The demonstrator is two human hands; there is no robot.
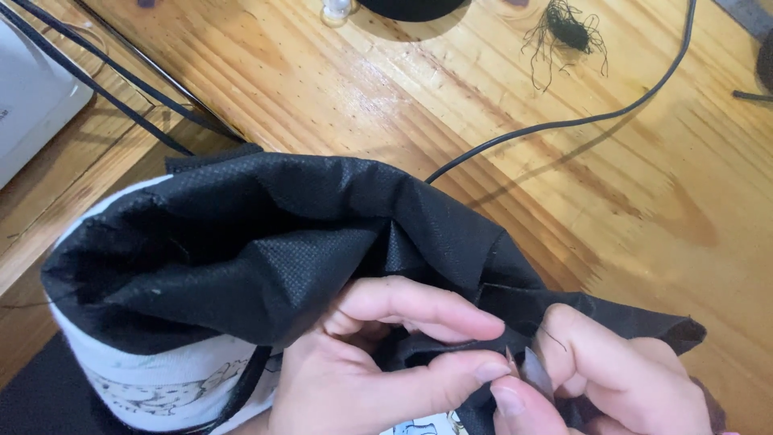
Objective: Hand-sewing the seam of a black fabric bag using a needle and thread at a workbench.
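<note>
Head view: both hands (499, 370) pinch black fabric (266, 234).

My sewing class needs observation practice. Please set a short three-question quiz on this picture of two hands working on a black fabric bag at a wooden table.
1. True or false: the black non-woven fabric bag lies flat and untouched on the pale wooden table.
2. Which lies nearest the tangled clump of black thread? A) the thin black cable B) the white machine casing C) the left hand
3. Fill in: the right hand holds a small pointed metal tool against the bag's ____.

Key
1. False; both hands grip it.
2. A
3. Edge, where the fabric is folded and bunched.
</note>
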